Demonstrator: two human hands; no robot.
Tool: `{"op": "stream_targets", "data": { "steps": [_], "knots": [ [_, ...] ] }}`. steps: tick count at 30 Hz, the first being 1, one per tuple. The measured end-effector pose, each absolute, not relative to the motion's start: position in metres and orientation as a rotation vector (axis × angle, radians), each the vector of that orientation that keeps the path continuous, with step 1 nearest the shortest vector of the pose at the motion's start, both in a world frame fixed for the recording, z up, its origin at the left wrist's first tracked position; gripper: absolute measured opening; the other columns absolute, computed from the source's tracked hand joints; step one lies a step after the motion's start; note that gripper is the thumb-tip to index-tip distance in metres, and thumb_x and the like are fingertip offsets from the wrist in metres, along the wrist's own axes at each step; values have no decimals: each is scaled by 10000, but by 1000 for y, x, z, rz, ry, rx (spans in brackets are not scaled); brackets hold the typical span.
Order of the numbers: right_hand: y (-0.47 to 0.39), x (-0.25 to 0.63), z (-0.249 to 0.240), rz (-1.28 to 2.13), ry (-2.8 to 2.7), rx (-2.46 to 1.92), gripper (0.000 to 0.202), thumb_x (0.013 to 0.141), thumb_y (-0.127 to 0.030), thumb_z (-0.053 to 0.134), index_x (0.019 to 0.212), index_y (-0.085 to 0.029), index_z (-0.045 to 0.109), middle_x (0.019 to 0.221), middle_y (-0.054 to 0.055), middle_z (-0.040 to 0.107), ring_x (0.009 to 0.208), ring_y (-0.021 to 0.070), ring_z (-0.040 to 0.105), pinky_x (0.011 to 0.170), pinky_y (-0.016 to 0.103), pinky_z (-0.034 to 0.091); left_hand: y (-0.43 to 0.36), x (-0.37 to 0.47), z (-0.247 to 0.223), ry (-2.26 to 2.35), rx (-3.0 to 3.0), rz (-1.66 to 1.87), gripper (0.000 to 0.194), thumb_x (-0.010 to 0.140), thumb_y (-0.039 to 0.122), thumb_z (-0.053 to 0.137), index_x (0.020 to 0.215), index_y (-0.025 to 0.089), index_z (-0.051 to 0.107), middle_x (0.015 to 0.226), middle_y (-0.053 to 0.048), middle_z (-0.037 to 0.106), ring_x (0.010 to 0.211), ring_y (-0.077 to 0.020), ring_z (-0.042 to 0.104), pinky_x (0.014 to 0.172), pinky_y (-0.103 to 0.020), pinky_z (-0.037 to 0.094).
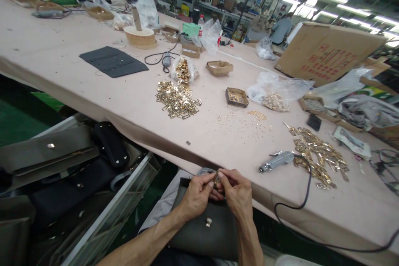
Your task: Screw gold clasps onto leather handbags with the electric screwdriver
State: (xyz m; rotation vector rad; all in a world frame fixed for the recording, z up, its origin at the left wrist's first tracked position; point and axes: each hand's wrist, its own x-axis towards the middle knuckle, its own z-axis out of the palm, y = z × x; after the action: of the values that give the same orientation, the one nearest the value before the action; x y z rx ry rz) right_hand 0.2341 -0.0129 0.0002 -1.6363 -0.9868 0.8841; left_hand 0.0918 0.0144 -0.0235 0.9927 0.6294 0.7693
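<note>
Over the bag [204, 239], left hand [196, 195] and right hand [236, 187] pinch a metal fitting [217, 178], grip closed; it seems light, stiff, slippery, best held by its edges.

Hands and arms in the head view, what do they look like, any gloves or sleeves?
The left hand and right hand are ungloved. Both forearms show no sleeves, and no watch or bracelet is visible. Rings are too small to tell.
</note>
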Motion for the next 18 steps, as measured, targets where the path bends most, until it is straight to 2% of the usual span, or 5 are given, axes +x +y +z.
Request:
{"op": "stream_targets", "data": {
  "steps": [8, 18],
  "knots": [
    [-18, 235, -3, 833, -1050, -1623, 316, 841, -463, 730, 988, -187, 769, 828, 59, 704, 651, 186, 673, 583, 286, 587, 12, 92, -23, 618, 1005, 767, 402, 975, 373, 548, 1310, 185, 666, 974, -96, 742, 751, -221, 750, 719, -344, 619],
    [-20, 238, -2, 805, -1100, -1607, 289, 863, -448, 711, 975, -188, 771, 812, 52, 687, 630, 167, 642, 569, 272, 563, 11, 94, -25, 621, 980, 746, 419, 953, 394, 581, 1305, 187, 674, 994, -98, 748, 774, -233, 756, 742, -352, 622]
  ]
}}
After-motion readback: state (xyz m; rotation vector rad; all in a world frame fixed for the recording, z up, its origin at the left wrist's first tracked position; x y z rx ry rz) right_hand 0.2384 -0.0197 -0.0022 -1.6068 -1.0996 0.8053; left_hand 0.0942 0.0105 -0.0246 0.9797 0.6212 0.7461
